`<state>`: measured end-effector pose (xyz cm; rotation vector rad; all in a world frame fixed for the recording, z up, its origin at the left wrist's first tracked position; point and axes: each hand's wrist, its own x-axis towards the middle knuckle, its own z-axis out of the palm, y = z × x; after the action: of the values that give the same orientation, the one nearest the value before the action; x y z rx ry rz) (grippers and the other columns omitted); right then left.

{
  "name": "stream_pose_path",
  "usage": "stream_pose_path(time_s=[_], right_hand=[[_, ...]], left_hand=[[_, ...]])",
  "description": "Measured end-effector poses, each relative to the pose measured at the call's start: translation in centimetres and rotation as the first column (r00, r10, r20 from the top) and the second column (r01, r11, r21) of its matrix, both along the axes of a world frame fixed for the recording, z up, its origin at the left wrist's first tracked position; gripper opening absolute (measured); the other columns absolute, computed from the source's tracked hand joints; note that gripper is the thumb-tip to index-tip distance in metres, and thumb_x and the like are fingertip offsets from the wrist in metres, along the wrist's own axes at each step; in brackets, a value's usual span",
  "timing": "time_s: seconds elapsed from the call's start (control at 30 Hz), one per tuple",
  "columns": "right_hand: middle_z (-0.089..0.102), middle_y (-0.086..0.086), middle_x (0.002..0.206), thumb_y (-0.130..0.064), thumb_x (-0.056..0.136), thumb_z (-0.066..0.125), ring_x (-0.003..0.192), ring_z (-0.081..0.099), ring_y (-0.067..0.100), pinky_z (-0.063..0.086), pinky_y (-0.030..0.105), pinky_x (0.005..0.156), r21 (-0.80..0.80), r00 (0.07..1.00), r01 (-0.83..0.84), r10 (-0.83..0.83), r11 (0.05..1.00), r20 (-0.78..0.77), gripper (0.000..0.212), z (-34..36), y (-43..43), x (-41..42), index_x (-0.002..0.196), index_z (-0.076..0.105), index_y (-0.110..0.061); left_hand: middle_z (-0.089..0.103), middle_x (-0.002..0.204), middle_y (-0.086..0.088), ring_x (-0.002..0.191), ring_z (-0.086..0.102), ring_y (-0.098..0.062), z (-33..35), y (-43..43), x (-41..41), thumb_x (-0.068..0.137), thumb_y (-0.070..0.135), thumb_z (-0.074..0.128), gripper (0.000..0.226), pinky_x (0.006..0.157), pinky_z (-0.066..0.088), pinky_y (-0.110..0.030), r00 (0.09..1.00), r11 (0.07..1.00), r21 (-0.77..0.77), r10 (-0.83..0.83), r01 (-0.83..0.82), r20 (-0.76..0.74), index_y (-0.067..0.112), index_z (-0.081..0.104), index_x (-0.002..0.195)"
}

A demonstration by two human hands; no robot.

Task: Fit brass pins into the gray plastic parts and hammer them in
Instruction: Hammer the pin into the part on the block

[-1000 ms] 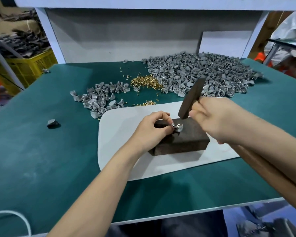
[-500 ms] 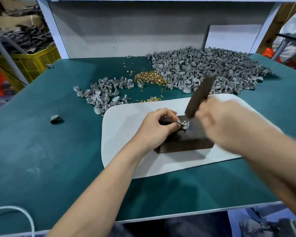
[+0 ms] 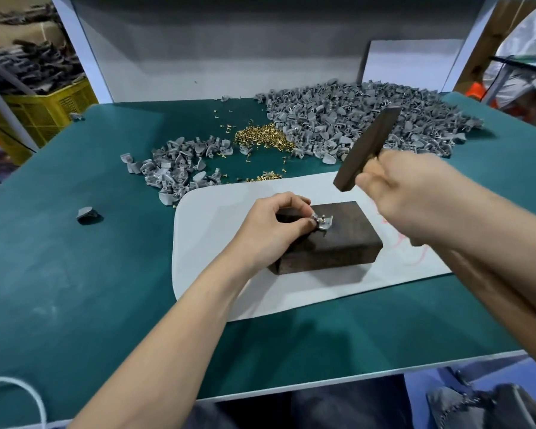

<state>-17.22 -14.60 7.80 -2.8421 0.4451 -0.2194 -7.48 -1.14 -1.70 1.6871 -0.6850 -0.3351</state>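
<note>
A table with a dark green top and a white front edge fills the scene. Along its far side a gray back panel stands between two white posts, the left post and the right post. A white board stands against the panel at the far right. Beyond the left post sits a yellow crate. A white cable loops at the near left corner. The light is even, the shadows soft.

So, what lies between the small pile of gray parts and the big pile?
A heap of brass pins lies there on the green table, as the head view shows.
</note>
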Motion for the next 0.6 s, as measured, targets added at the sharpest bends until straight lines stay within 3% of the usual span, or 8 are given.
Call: stream_pose_path(time_s=[0.07, 0.1, 0.27, 0.37, 0.47, 0.6], right_hand=[[0.044, 0.001, 0.063, -0.028, 0.099, 0.040, 0.044, 0.042, 0.015, 0.033, 0.019, 0.031, 0.018, 1.000, -0.012, 0.012, 1.000, -0.005, 0.037, -0.1, 0.4, -0.2, 0.064, 0.035, -0.018], [0.043, 0.001, 0.064, -0.030, 0.099, 0.040, 0.043, 0.043, 0.016, 0.035, 0.024, 0.033, 0.028, 1.000, -0.012, 0.013, 1.000, -0.029, 0.036, -0.5, 0.6, -0.3, 0.065, 0.034, -0.017], [0.043, 0.000, 0.070, -0.033, 0.099, 0.037, 0.051, 0.041, 0.016, 0.039, 0.032, 0.057, 0.063, 0.989, 0.013, -0.004, 0.998, -0.147, 0.034, -2.1, 1.5, 0.0, 0.068, 0.031, -0.019], [0.041, -0.001, 0.068, -0.032, 0.099, 0.038, 0.050, 0.039, 0.015, 0.034, 0.029, 0.049, 0.040, 0.988, 0.014, -0.008, 0.999, -0.157, 0.035, -1.6, 1.4, 0.2, 0.067, 0.031, -0.019], [0.043, 0.001, 0.068, -0.031, 0.098, 0.040, 0.049, 0.041, 0.017, 0.030, 0.026, 0.044, 0.046, 1.000, 0.010, -0.009, 0.999, -0.023, 0.036, -0.3, 1.2, 0.2, 0.066, 0.032, -0.017], [0.051, 0.004, 0.082, -0.030, 0.099, 0.038, 0.072, 0.052, 0.028, 0.043, 0.034, 0.065, -0.034, 0.989, -0.022, 0.017, 0.999, -0.145, 0.027, -0.9, 2.0, 0.4, 0.075, 0.036, -0.016]], left_hand=[[0.065, 0.106, 0.001, 0.091, 0.062, -0.004, -0.1, 0.0, 0.0, 0.081, 0.000, 0.069, 0.022, 0.088, 0.044, -0.016, 1.000, 1.000, 0.001, 0.007, -0.007, -0.005, 0.019, 0.062, 0.072], [0.065, 0.106, 0.000, 0.090, 0.062, -0.005, -0.1, -0.1, 0.0, 0.081, 0.000, 0.068, 0.022, 0.089, 0.045, -0.017, 1.000, 1.000, -0.001, 0.005, -0.005, -0.004, 0.019, 0.062, 0.072], [0.065, 0.105, -0.001, 0.088, 0.063, -0.010, -0.1, -0.1, 0.0, 0.081, 0.000, 0.068, 0.016, 0.091, 0.048, -0.028, 0.999, 1.000, 0.017, -0.013, 0.012, 0.041, 0.015, 0.060, 0.077], [0.065, 0.102, 0.003, 0.090, 0.064, -0.013, -0.2, 0.0, 0.0, 0.079, 0.002, 0.069, 0.017, 0.090, 0.048, -0.029, 0.998, 1.000, 0.027, 0.000, -0.002, 0.068, 0.016, 0.059, 0.076], [0.066, 0.103, 0.007, 0.092, 0.064, -0.012, -0.3, -0.1, 0.1, 0.080, 0.002, 0.069, 0.020, 0.089, 0.048, -0.026, 0.998, 0.999, 0.034, 0.011, -0.013, 0.057, 0.018, 0.059, 0.074], [0.066, 0.097, 0.005, 0.082, 0.063, -0.008, -0.3, -0.1, 0.0, 0.081, 0.000, 0.068, 0.023, 0.083, 0.048, -0.022, 0.999, 1.000, 0.005, -0.002, 0.002, 0.039, 0.018, 0.058, 0.071]])
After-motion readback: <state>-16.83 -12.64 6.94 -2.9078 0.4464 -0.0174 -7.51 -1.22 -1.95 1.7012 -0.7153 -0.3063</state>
